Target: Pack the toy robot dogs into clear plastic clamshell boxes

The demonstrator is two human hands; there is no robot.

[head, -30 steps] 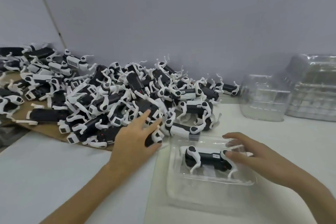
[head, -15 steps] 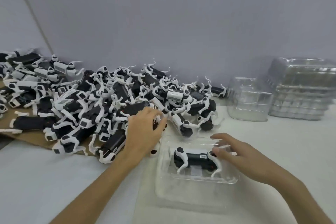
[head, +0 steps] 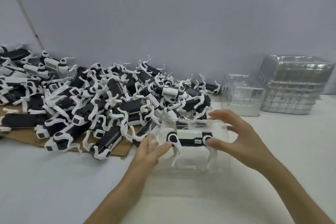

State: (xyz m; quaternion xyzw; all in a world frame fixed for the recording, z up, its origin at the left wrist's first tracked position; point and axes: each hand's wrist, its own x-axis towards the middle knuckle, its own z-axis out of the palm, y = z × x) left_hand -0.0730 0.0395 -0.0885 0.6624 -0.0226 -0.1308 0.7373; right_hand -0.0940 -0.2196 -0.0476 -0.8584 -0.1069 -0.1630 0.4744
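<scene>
On white table (head: 54,178) before grey wall: clamshell box (head: 192,166) holding one toy robot dog (head: 189,137), centre. Clamped at right end by curled right hand (head: 236,140); touched at left end by left hand (head: 149,151), fingers straight, spread. Just behind, heaped loose dogs (head: 109,100) on cardboard (head: 23,135); box stacks (head: 291,87) far right.

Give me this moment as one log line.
left hand touches box left end | right hand grips right end | one dog inside | dog pile behind | empty boxes far right
</scene>
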